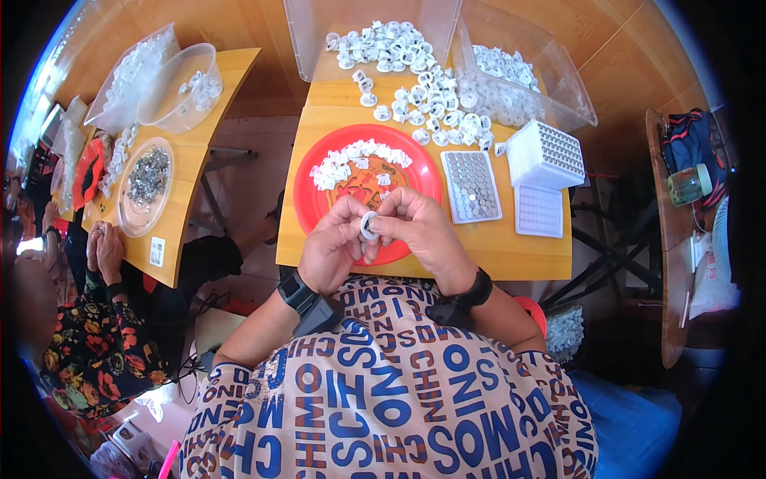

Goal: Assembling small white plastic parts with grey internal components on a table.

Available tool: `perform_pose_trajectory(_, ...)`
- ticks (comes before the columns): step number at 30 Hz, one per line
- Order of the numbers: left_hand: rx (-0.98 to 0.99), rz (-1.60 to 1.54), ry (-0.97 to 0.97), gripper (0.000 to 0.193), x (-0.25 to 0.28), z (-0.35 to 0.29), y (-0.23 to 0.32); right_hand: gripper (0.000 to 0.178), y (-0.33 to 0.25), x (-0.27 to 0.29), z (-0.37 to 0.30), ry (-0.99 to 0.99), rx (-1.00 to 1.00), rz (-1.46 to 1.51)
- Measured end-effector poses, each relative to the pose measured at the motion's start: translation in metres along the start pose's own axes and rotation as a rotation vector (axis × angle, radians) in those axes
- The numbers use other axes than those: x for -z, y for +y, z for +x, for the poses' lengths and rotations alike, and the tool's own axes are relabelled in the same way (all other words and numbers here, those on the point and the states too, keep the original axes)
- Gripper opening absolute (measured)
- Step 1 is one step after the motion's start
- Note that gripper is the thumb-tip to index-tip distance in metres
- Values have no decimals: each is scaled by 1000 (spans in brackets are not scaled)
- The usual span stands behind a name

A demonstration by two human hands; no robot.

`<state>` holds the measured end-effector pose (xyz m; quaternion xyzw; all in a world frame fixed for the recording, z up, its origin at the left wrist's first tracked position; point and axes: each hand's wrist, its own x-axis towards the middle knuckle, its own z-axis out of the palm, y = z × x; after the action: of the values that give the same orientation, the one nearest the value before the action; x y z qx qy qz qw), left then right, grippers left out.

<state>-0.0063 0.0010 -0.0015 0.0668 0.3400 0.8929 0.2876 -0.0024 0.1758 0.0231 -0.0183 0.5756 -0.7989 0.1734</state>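
Above the near rim of a red plate [307, 191], my left hand [333, 242] and my right hand [423, 237] meet. The fingers of both are closed on a small white round plastic part [368, 225] with a dark middle. Small white plastic pieces [345, 162] lie in an arc on the plate's far side, over its orange and red pattern. Just right of the plate, a white tray [472, 214] is filled with silver button cells [471, 182]. Many white round parts [435, 92] lie heaped across the back of the table.
Clear plastic bins [570, 92] stand at the table's back. Stacked white trays [542, 156] sit at the right edge. At another table [227, 84] on the left, a person's clasped hands [105, 249] rest near a dish of small metal parts [149, 177].
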Motion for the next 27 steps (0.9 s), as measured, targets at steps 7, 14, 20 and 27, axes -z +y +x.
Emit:
perform_pose_trajectory(7, -12, -68, -26, 17, 2, 1, 2, 11, -10, -3, -4, -8, 1, 20)
perform_pose_trajectory(14, 10, 2, 14, 15, 1, -1, 1, 16, -11, -4, -4, -27, -31, 10)
perform_pose_trajectory(20, 26, 135, 35, 11, -3, -4, 1, 12, -10, 1, -3, -73, -74, -7)
perform_pose_trajectory(27, 4, 10, 116, 8, -4, 3, -2, 15, 3, -5, 0, -10, 61, -5)
